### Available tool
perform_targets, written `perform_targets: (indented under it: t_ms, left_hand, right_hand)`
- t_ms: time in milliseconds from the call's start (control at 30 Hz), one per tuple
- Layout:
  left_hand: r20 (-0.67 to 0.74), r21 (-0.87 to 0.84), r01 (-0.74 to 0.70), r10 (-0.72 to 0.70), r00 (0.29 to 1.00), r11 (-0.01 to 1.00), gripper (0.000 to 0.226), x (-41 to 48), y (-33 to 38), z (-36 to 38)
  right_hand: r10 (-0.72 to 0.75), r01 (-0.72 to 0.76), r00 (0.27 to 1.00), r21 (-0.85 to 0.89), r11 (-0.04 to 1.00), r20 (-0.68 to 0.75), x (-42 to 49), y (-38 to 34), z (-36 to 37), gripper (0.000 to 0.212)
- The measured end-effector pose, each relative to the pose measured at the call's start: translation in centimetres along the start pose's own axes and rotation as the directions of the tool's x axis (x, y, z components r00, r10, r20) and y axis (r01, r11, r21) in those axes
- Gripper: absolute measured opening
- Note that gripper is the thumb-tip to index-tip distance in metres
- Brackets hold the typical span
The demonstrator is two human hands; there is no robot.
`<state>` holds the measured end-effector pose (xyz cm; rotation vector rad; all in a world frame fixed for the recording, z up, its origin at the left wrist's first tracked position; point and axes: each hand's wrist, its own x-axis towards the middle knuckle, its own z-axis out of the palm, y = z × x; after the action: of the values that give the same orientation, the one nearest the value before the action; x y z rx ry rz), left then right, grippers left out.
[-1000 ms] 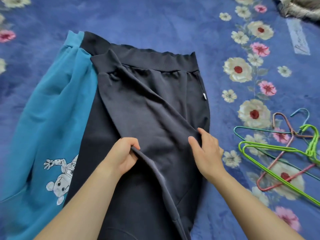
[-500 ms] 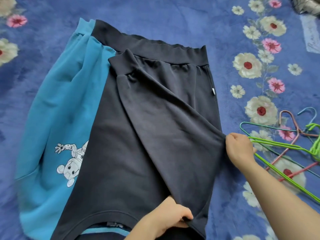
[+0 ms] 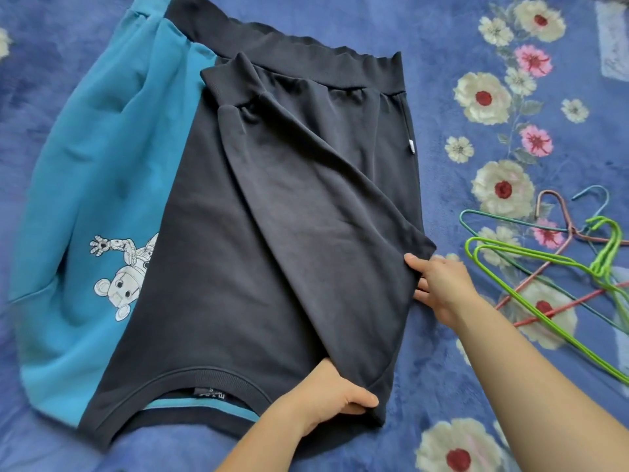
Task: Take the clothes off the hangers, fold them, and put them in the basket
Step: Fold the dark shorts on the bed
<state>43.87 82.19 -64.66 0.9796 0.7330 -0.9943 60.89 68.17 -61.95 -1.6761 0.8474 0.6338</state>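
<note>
Sweatshirt point(image 3: 211, 267) of navy and teal jersey, with a white cartoon print point(image 3: 119, 277) on the teal side, lies spread back-up on a blue plush floral blanket point(image 3: 425, 28), its ribbed hem point(image 3: 306, 59) far from the person and its round collar point(image 3: 204, 376) nearest. The navy sleeve point(image 3: 306, 165) and one side panel are turned in across the back. The left hand point(image 3: 326, 400) grips the near corner of that folded panel beside the collar, thumb on top and fingers tucked under. The right hand point(image 3: 439, 284) pinches the outer folded edge partway up, thumb on the cloth and fingers curled beneath it. The step in hand looks like squaring this first side fold, and the teal side is not yet folded in. The likeliest trouble is the fold running crooked: the sleeve lies on a slant, with its cuff bunched near the hem, so pulling unevenly with either hand could drag it off line or leave a thick ridge. The soft pile underneath may also catch the jersey and wrinkle the lower layer when it is smoothed. A heap of coloured wire hangers point(image 3: 604, 258), green, pink and teal, sits near the right hand but apart from it; a wide sweep outward could snag a hook in the fabric. No basket shows in this view, so where the folded piece must go cannot be told.
</note>
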Motion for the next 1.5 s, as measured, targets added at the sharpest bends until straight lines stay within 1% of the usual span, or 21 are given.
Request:
perform_targets:
  t_ms: [100, 200, 267, 400, 500, 600, 633, 667, 733, 800, 833, 867, 900, 1000, 1067, 1133, 1233, 1333, 1400, 1467, 1500]
  left_hand:
    - [0.048, 0.033, -0.015, 0.013, 0.999, 0.999, 0.062, -0.2, -0.4, 1.6]
    - [0.127, 0.091, -0.006, -0.005, 0.992, 0.996, 0.052, -0.3, -1.0, 4.4]
    - [0.142, 0.139, 0.005, -0.025, 0.990, 0.990, 0.046, 0.1, -1.8, 5.9]
    - [0.134, 0.216, 0.057, -0.087, 0.987, 0.975, 0.032, -0.1, -2.5, 5.6]
    - [0.161, 0.252, 0.041, -0.084, 0.983, 0.967, 0.022, -2.0, -1.3, 2.6]
    - [-0.128, 0.230, -0.129, 0.162, 0.979, 0.965, 0.019, -5.0, 1.1, -3.8]
    - [-0.285, 0.217, -0.208, 0.266, 0.921, 0.954, 0.017, -6.2, 2.1, -6.4]
    - [-0.449, 0.226, -0.292, 0.366, 0.815, 0.929, 0.016, -7.5, 3.0, -9.0]
    - [-0.703, 0.395, -0.362, 0.531, 0.473, 0.845, 0.021, -10.3, 4.8, -14.5]
    - [-0.783, 0.573, -0.223, 0.607, 0.136, 0.789, 0.027, -12.4, 6.3, -19.5]
    - [-0.794, 0.597, -0.137, 0.607, 0.041, 0.790, 0.036, -13.1, 7.0, -21.8]
    - [-0.810, 0.583, -0.087, 0.586, 0.010, 0.808, 0.047, -13.3, 7.6, -23.8]
    - [-0.827, 0.558, -0.066, 0.561, 0.035, 0.827, 0.058, -13.5, 8.5, -25.5]
    - [-0.768, 0.562, -0.126, 0.572, 0.290, 0.818, 0.079, -12.7, 10.8, -28.7]
    - [-0.684, 0.609, -0.172, 0.622, 0.381, 0.775, 0.065, -12.0, 12.5, -29.5]
    - [-0.654, 0.668, -0.181, 0.685, 0.321, 0.722, 0.026, -11.8, 14.0, -30.2]
    - [-0.668, 0.702, -0.191, 0.728, 0.158, 0.686, 0.049, -12.7, 14.1, -31.0]
    - [-0.832, 0.486, -0.477, 0.554, 0.003, 0.732, 0.045, -15.1, 12.2, -33.5]
    - [-0.917, 0.317, -0.627, 0.399, -0.009, 0.712, 0.039, -16.4, 10.5, -34.6]
    - [-0.947, 0.176, -0.690, 0.313, 0.077, 0.702, 0.032, -16.7, 9.5, -34.9]
    - [-0.948, 0.091, -0.710, 0.280, 0.153, 0.698, 0.026, -16.7, 9.6, -35.1]
  right_hand:
    - [-0.093, 0.087, 0.986, -0.053, 0.995, -0.137, -0.3, 0.9, -0.5, 0.013]
    - [-0.226, 0.164, 0.914, -0.203, 0.965, -0.338, -0.1, 1.7, -1.4, 0.010]
    - [-0.289, 0.156, 0.873, -0.336, 0.929, -0.393, -0.1, 2.4, -2.3, 0.013]
    - [-0.421, 0.144, 0.849, -0.626, 0.767, -0.320, -1.2, 3.2, -2.8, 0.041]
    - [-0.658, 0.289, 0.741, -0.818, 0.497, -0.138, -3.1, 3.8, -0.3, 0.061]
    - [-0.727, 0.425, 0.669, -0.882, 0.203, 0.155, -4.4, 5.2, 4.0, 0.063]
    - [-0.690, 0.452, 0.687, -0.877, 0.162, 0.227, -4.7, 5.7, 5.5, 0.064]
    - [-0.644, 0.461, 0.715, -0.876, 0.143, 0.272, -5.0, 6.3, 7.1, 0.064]
    - [-0.596, 0.454, 0.749, -0.880, 0.142, 0.290, -5.7, 7.1, 10.2, 0.064]
    - [-0.584, 0.459, 0.761, -0.871, 0.175, 0.284, -6.5, 6.9, 13.2, 0.064]
    - [-0.582, 0.485, 0.751, -0.859, 0.163, 0.313, -6.9, 6.5, 14.6, 0.064]
    - [-0.588, 0.527, 0.722, -0.840, 0.126, 0.365, -7.2, 6.0, 15.8, 0.064]
    - [-0.593, 0.574, 0.684, -0.816, 0.076, 0.426, -7.5, 5.4, 17.1, 0.064]
    - [-0.591, 0.659, 0.581, -0.750, -0.063, 0.560, -8.0, 3.2, 21.2, 0.063]
    - [-0.568, 0.687, 0.541, -0.715, -0.128, 0.621, -8.2, 1.9, 23.9, 0.065]
    - [-0.520, 0.693, 0.513, -0.687, -0.219, 0.683, -8.2, 1.1, 26.7, 0.063]
    - [-0.415, 0.670, 0.565, -0.690, -0.275, 0.714, -8.3, 0.8, 28.8, 0.057]
    - [-0.342, 0.626, 0.663, -0.744, -0.234, 0.666, -9.0, 0.0, 30.1, 0.053]
    - [-0.296, 0.623, 0.708, -0.765, -0.164, 0.641, -9.1, -1.4, 30.6, 0.050]
    - [-0.244, 0.615, 0.758, -0.787, -0.042, 0.605, -9.2, -3.3, 31.1, 0.041]
    - [-0.240, 0.611, 0.767, -0.792, -0.008, 0.595, -9.3, -4.2, 31.7, 0.036]
